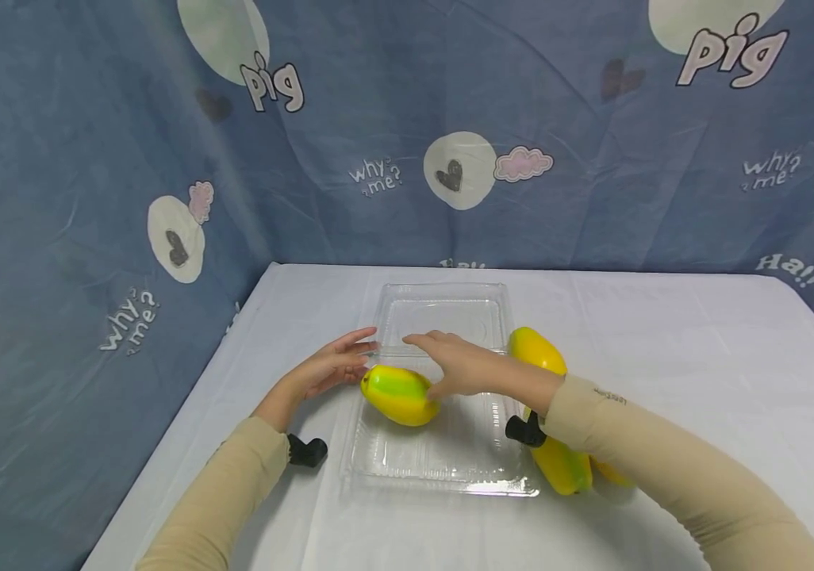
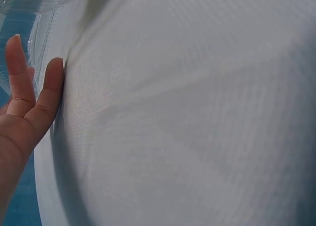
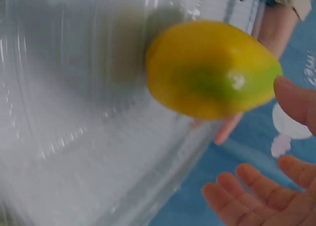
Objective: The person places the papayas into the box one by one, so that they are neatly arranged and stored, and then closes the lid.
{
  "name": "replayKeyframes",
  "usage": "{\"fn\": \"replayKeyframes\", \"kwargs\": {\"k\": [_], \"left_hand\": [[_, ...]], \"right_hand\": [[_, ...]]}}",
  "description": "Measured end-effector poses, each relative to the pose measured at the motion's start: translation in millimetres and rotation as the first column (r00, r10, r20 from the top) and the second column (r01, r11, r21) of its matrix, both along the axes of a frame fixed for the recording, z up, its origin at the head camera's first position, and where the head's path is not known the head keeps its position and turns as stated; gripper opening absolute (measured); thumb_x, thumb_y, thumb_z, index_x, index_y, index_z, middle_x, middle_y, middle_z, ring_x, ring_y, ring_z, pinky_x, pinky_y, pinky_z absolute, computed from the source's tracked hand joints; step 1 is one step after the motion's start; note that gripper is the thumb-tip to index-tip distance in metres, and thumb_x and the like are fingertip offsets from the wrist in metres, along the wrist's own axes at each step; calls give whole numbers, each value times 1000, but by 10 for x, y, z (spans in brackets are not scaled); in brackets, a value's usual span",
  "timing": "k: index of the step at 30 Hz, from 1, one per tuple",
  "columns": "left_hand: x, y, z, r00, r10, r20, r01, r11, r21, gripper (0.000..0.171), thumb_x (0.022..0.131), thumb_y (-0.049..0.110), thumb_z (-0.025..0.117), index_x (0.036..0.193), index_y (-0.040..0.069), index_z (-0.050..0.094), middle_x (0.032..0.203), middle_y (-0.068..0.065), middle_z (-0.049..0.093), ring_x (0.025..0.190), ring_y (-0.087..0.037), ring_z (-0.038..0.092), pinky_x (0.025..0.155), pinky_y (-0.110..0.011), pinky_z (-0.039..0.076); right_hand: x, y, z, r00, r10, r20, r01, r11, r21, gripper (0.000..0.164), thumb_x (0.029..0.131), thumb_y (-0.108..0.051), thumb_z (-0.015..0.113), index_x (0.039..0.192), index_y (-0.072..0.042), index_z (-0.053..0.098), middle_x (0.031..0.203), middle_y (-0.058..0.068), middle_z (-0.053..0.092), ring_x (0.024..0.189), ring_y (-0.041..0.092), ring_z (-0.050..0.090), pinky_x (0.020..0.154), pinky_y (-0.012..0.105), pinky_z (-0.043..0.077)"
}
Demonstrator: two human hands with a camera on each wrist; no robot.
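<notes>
A yellow papaya (image 1: 400,395) with a green patch is over the left side of a clear plastic clamshell box (image 1: 443,468), whose lid (image 1: 443,317) lies folded back. I cannot tell whether the fruit rests in the box. My left hand (image 1: 332,365) is beside the fruit's left end, fingers extended; the left wrist view shows the hand (image 2: 29,97) with its fingers spread. Above the fruit's right end is my right hand (image 1: 467,365), fingers stretched out. In the right wrist view, the thumb (image 3: 296,102) overlaps the tip of the papaya (image 3: 212,70); contact is unclear.
To the right of the box lie several more papayas, including one at the back (image 1: 535,347) and one in front (image 1: 562,468), partly hidden by the right forearm. A white cloth (image 1: 700,381) covers the table. Blue printed fabric (image 1: 350,214) hangs behind and at the left.
</notes>
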State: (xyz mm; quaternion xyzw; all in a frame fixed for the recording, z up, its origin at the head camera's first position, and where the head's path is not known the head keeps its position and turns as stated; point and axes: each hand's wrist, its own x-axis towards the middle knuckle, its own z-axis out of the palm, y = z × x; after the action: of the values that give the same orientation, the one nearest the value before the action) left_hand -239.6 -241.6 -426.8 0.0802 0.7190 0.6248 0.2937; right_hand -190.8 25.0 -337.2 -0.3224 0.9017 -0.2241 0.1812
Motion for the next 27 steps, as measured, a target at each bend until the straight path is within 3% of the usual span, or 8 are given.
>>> {"fn": "replayKeyframes", "kwargs": {"k": [12,20,27], "left_hand": [[17,12,12,1000,2,0,-2,1000,4,62,92,11,46,147,13,17,151,-17,18,96,-15,53,83,-31,42],[12,13,15,1000,9,11,-9,1000,2,62,92,12,46,147,14,18,151,-16,18,97,-14,53,84,-31,41],[14,10,-4,1000,8,3,-8,1000,3,62,92,12,46,147,14,17,151,-17,18,95,-14,54,83,-30,42]], "right_hand": [[-46,503,276,999,12,-48,-16,997,-79,73,79,-12,71,141,-8,33,144,12,35,131,29,32,104,46,30],[23,898,283,995,-54,-79,44,991,-124,67,81,-12,68,139,-4,35,140,17,39,121,34,42,98,50,35],[203,1258,161,989,-146,-7,143,976,-167,62,84,-14,65,138,-4,36,138,19,40,119,39,42,94,55,37]]}}
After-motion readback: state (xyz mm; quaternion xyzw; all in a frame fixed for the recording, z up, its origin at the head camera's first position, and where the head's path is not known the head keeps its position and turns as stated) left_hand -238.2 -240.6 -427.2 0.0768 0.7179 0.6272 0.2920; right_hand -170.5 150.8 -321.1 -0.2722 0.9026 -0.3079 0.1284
